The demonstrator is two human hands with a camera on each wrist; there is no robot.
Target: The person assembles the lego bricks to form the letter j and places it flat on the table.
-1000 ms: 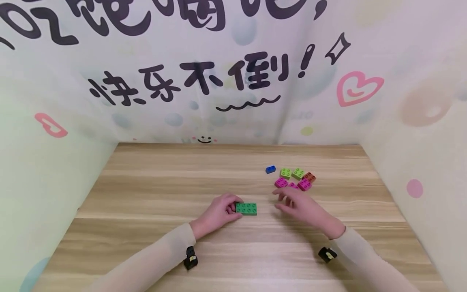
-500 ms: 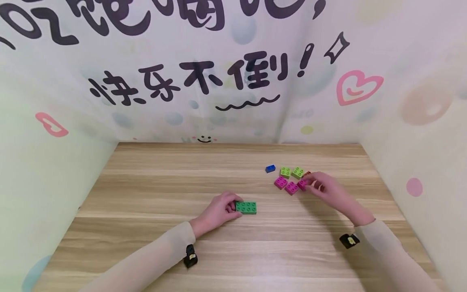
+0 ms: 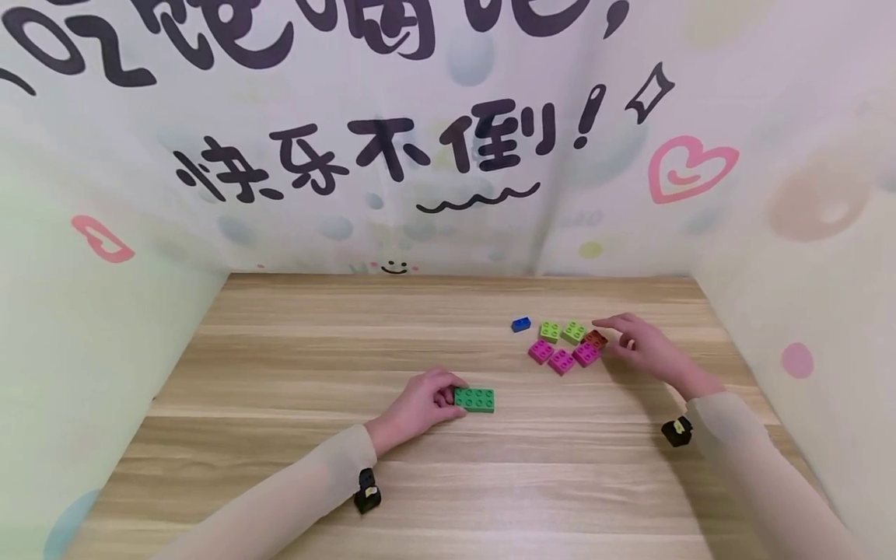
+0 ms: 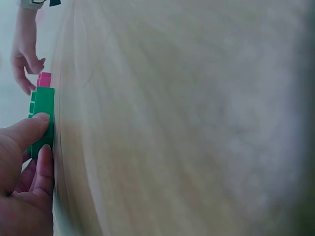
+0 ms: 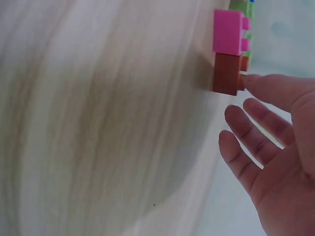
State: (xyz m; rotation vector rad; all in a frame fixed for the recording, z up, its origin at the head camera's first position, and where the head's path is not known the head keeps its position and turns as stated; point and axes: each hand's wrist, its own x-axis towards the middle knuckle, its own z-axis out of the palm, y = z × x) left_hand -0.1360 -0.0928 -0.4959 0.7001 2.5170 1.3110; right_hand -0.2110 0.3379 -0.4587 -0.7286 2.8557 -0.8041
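My left hand (image 3: 420, 404) pinches the left end of a green eight-stud building brick (image 3: 478, 400), thumb on its near side, the brick low on the table. At the right, my right hand (image 3: 647, 348) hovers by a red-brown brick (image 3: 596, 340), its fingers extended and nothing between them. In the right wrist view the thumb tip overlaps the studs of that brick (image 5: 227, 73), which has a pink brick (image 5: 228, 32) beside it. Two more pink bricks, one of them front and centre (image 3: 561, 361), lie to the left in the same cluster.
Behind the pink row sit two lime green bricks, the left one (image 3: 549, 331) near a small blue brick (image 3: 521, 323). Everything stands on a wood-grain table (image 3: 315, 327). A printed cloth wall (image 3: 336, 233) rises along its back edge.
My right hand has moved right and away from me, past the front of the pink bricks to the red-brown brick's right side. The left hand still holds the green brick in place.
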